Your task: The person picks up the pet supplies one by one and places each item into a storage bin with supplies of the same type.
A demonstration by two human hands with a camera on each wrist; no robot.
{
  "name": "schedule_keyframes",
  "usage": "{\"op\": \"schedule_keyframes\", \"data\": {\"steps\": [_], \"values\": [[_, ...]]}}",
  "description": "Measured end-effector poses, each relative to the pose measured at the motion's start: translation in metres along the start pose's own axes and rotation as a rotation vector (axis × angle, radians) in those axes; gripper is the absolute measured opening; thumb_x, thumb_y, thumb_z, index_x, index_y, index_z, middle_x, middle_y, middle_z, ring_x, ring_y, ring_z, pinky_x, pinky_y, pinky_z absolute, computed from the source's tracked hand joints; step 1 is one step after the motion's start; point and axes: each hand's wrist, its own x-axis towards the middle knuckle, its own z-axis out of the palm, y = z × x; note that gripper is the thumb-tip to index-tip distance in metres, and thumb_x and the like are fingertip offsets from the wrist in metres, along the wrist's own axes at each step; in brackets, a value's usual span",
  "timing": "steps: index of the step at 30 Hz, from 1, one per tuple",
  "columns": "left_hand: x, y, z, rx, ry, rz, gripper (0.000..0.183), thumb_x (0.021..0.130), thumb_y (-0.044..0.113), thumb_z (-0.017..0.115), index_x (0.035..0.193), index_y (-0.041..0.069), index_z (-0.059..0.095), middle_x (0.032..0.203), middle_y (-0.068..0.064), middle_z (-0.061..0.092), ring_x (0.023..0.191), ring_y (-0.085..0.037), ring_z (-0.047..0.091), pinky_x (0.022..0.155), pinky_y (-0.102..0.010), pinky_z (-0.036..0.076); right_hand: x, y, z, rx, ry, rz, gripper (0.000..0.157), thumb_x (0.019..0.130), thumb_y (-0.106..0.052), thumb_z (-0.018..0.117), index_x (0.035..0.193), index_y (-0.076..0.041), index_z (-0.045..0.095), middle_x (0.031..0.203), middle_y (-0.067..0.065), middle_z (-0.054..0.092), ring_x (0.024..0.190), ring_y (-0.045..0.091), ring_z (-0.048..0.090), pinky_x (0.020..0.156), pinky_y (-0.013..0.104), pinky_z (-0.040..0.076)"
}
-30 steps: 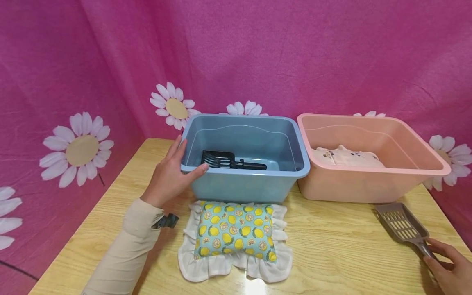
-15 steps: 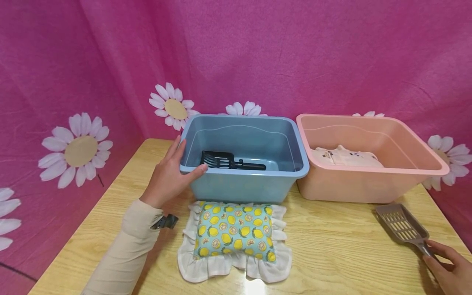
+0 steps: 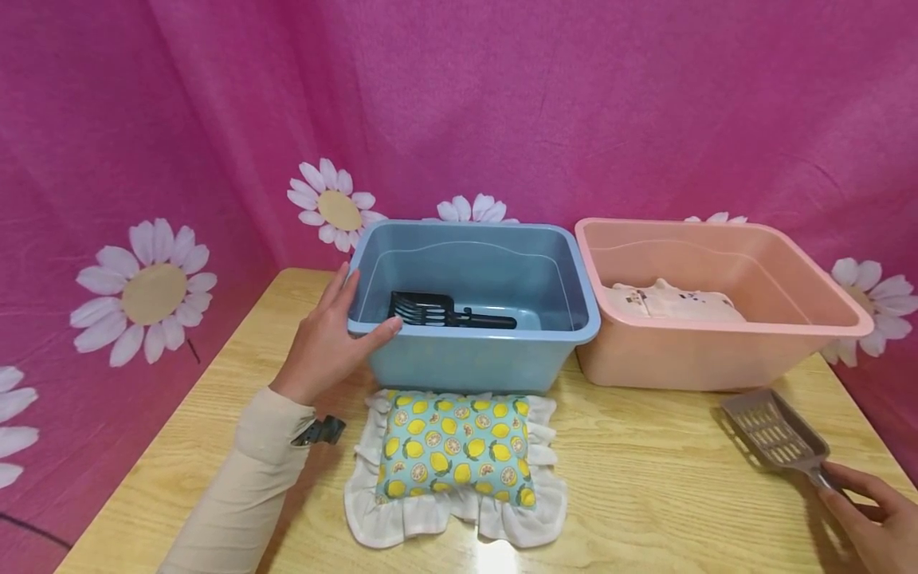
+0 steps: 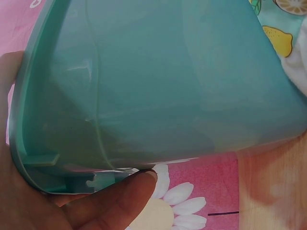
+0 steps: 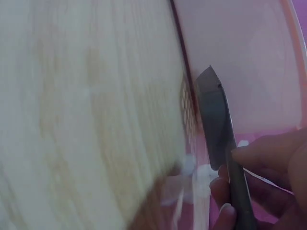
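Note:
My right hand point(image 3: 878, 514) holds the handle of a grey-brown slotted litter scoop point(image 3: 778, 430), its head tilted over the table by the front of the pink litter box point(image 3: 688, 355). In the right wrist view the thumb and fingers pinch the handle of the scoop point(image 5: 216, 124), whose blade shows side-on with a shadow beside it. At the far left, my left hand point(image 3: 326, 343) grips the corner of the blue litter box point(image 3: 466, 363), thumb over the front rim and fingers along the outer side. A black slotted litter scoop point(image 3: 452, 312) lies inside that box.
A lemon-print cushion point(image 3: 455, 450) with white ruffles lies in front of the blue box. Inside the pink box is a cream cloth item point(image 3: 667, 303) with small prints. The boxes stand side by side on the wooden table point(image 3: 660, 478), before a pink daisy curtain point(image 3: 466, 104).
The grey-brown scoop has risen a little and shifted slightly left, with my right hand still on its handle. My left hand keeps its place on the blue box.

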Motion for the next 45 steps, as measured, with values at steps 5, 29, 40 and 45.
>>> {"op": "schedule_keyframes", "data": {"steps": [5, 29, 40, 45], "values": [[-0.001, 0.0, 0.0, 0.0, -0.007, -0.004, 0.102, 0.078, 0.07, 0.061, 0.155, 0.018, 0.02, 0.161, -0.001, 0.011, 0.139, -0.037, 0.031, 0.089, -0.058, 0.048, -0.002, -0.006, 0.0, -0.064, -0.009, 0.013, 0.047, 0.092, 0.004, 0.058, 0.116, -0.036, 0.068, 0.092, -0.044, 0.051, 0.064, -0.019, 0.055, 0.046, 0.009, 0.046], [0.001, 0.001, 0.0, 0.003, -0.013, -0.009, 0.102, 0.078, 0.07, 0.06, 0.156, 0.019, 0.019, 0.162, 0.0, 0.009, 0.139, -0.037, 0.031, 0.09, -0.058, 0.048, -0.002, -0.036, 0.006, -0.127, -0.004, -0.07, 0.04, 0.088, 0.005, 0.064, 0.12, -0.017, 0.069, 0.09, -0.04, 0.053, 0.068, -0.017, 0.053, 0.051, 0.006, 0.045], [0.001, 0.002, 0.0, -0.003, -0.015, -0.009, 0.102, 0.078, 0.07, 0.061, 0.156, 0.019, 0.019, 0.162, 0.0, 0.009, 0.139, -0.037, 0.03, 0.09, -0.058, 0.048, -0.004, -0.055, 0.011, -0.117, 0.017, -0.142, 0.037, 0.085, 0.012, 0.063, 0.118, -0.005, 0.069, 0.089, -0.038, 0.057, 0.066, -0.017, 0.057, 0.05, 0.006, 0.046], [0.001, 0.002, 0.0, -0.001, -0.016, -0.012, 0.102, 0.078, 0.07, 0.061, 0.156, 0.02, 0.018, 0.162, 0.0, 0.009, 0.139, -0.037, 0.03, 0.09, -0.058, 0.048, -0.006, -0.065, 0.013, -0.116, 0.017, -0.163, 0.039, 0.085, 0.012, 0.064, 0.119, -0.005, 0.069, 0.089, -0.037, 0.058, 0.065, -0.015, 0.058, 0.051, 0.007, 0.047]]}}
